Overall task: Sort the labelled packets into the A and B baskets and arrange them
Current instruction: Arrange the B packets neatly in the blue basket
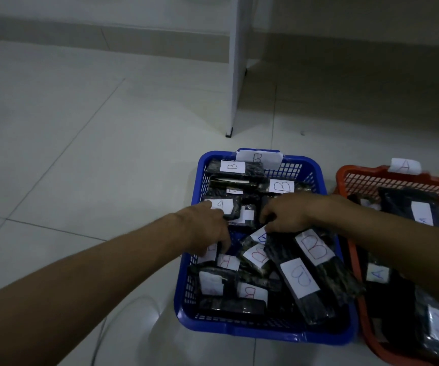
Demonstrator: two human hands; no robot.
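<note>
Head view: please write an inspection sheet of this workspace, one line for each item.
Surface: pale tiled floor; both baskets stand on it.
Job's things: blue basket with a B tag, full of dark packets labelled B, lying at mixed angles. Orange basket with an A tag, holding packets labelled A.
Clutter: nothing seen.
Hands: left hand and right hand both reach into the blue basket among the packets; the grasp cannot be told.
Cables: a thin pale cable on the floor near the blue basket.
Surroundings: white furniture leg, wall behind.
</note>
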